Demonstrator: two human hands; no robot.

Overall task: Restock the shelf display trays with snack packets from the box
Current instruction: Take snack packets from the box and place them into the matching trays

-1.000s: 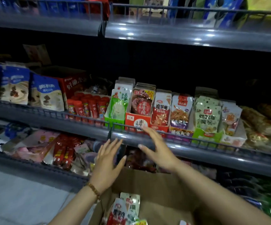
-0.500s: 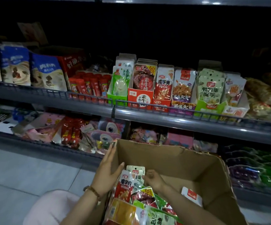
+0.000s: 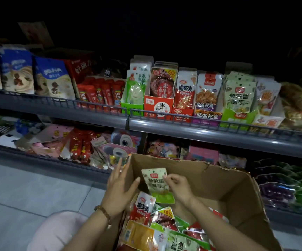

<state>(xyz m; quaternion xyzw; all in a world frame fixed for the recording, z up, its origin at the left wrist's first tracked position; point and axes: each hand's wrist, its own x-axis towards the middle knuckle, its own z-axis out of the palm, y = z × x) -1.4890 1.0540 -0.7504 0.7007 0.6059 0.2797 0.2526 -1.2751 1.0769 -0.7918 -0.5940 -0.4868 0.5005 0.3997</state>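
Note:
An open cardboard box (image 3: 224, 180) sits low in front of me, with several snack packets (image 3: 146, 221) piled in its near left part. My right hand (image 3: 177, 184) pinches a pale green and white packet (image 3: 155, 183) and holds it upright above the pile. My left hand (image 3: 121, 187) rests open at the box's left wall, fingers straight. On the middle shelf stands a row of display trays, among them a red tray (image 3: 158, 106) and a green tray (image 3: 237, 115) that holds matching pale green packets (image 3: 239, 96).
The grey shelf rail (image 3: 201, 131) runs across above the box. Blue biscuit bags (image 3: 54, 78) and red sticks (image 3: 99, 93) fill the shelf's left part. The lower shelf (image 3: 85, 147) behind the box is crowded with packets. Grey floor tiles (image 3: 29, 189) lie at left.
Both hands came down from the shelf rail to the box. My right hand reached into the pile and has lifted out the pale green packet; the left hand stays at the box's left wall.

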